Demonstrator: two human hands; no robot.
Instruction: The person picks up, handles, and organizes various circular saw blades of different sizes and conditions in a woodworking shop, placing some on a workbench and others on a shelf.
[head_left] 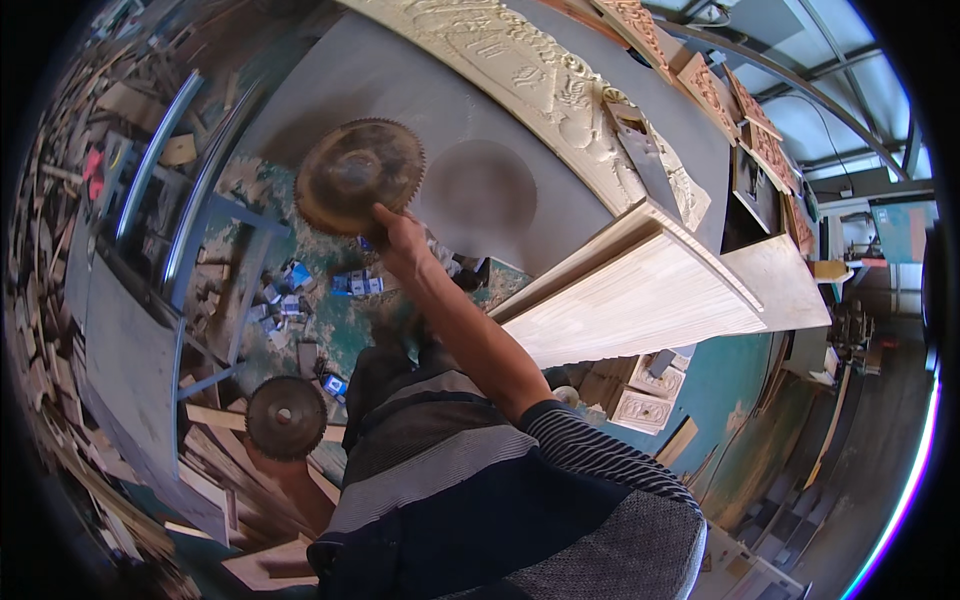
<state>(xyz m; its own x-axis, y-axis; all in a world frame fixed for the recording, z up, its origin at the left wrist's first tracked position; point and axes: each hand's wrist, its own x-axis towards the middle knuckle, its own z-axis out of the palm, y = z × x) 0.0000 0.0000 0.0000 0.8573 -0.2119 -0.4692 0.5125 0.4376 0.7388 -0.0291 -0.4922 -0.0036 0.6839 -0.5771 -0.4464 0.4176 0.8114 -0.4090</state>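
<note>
A large brown circular saw blade [350,172] is held by its near edge over the grey tabletop. My right hand [404,238] grips it, with the thumb lying on its face. Lower down on the left, a smaller dark circular saw blade [287,418] with a round centre hole is in my left hand [272,460]. That hand's fingers are mostly hidden behind the blade. Right of the large blade, a round dark patch [480,198] shows on the grey tabletop [330,75].
A long cream carved panel [540,85] lies across the tabletop. Pale boards [640,295] jut out at its right end. Blue metal framing [240,290] stands to the left. Small blue-and-white boxes [357,283] and scraps litter the green floor. Heaped wood offcuts [75,330] line the far left.
</note>
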